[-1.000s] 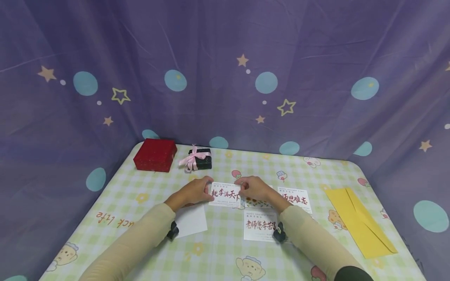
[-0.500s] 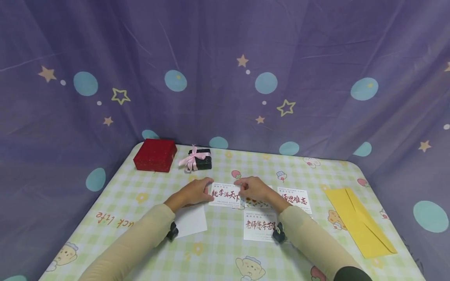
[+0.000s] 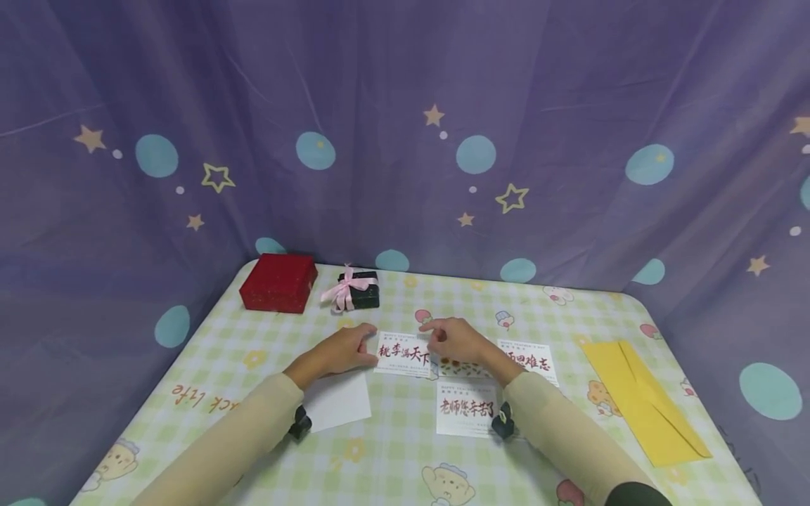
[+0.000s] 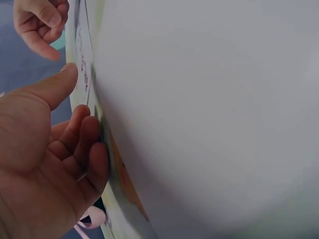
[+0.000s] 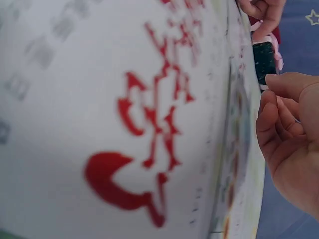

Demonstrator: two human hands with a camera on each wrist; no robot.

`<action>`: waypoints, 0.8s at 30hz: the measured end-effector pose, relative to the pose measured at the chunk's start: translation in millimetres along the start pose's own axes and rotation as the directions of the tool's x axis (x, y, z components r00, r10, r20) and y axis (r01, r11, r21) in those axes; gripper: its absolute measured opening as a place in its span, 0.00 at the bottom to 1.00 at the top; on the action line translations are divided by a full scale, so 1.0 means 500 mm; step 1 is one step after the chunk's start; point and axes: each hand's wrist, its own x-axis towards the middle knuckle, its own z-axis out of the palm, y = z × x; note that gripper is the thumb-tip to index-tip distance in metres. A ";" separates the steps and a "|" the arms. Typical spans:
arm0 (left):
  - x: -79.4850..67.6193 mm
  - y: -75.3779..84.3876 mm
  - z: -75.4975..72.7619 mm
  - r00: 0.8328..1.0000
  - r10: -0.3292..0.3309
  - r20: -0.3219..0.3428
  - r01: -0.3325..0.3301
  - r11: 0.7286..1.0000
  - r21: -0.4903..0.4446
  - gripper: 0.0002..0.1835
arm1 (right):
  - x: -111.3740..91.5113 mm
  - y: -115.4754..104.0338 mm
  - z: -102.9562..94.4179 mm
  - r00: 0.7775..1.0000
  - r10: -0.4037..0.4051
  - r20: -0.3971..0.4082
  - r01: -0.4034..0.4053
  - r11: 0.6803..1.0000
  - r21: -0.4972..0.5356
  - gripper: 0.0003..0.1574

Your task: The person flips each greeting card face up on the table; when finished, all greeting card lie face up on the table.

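A white greeting card with red lettering (image 3: 403, 357) lies flat on the checked tablecloth between both hands. Just off its left edge is my left hand (image 3: 338, 351), thumb and fingers parted around nothing. My right hand (image 3: 460, 341) hovers by the card's upper right corner, index finger extended, the other fingers loosely curled; in the right wrist view this hand (image 5: 294, 142) holds nothing. Under the right hand and forearm, a sunflower card (image 3: 463, 369) and another lettered card (image 3: 465, 402) are partly covered. Beneath the left wrist lies a blank white card (image 3: 344, 402).
Right of the right hand lies one more lettered card (image 3: 534, 360), then a yellow envelope (image 3: 645, 402). A red box (image 3: 276, 284) and a small black gift box (image 3: 365, 296) with a pink ribbon stand at the back left, before a purple curtain (image 3: 392, 84).
Both hands have let go of the lettered card, which stays on the table. The left hand has drawn slightly left; the right index finger has straightened.
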 end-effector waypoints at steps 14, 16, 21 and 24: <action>-0.085 -0.049 -0.048 0.999 0.050 -0.021 -0.050 0.998 0.028 0.26 | 0.020 -0.053 0.033 0.993 -0.111 0.031 0.108 0.990 0.086 0.25; -0.097 -0.053 -0.048 0.998 0.061 -0.028 -0.061 0.998 0.022 0.26 | 0.024 -0.062 0.046 0.990 -0.130 0.052 0.124 0.987 0.105 0.25; -0.130 -0.061 -0.040 0.995 0.082 -0.055 -0.082 0.997 0.008 0.25 | 0.036 -0.088 0.080 0.982 -0.168 0.090 0.156 0.979 0.129 0.26; -0.149 -0.065 -0.038 0.995 0.071 -0.066 -0.070 0.997 0.024 0.26 | 0.040 -0.107 0.097 0.977 -0.182 0.110 0.167 0.978 0.127 0.27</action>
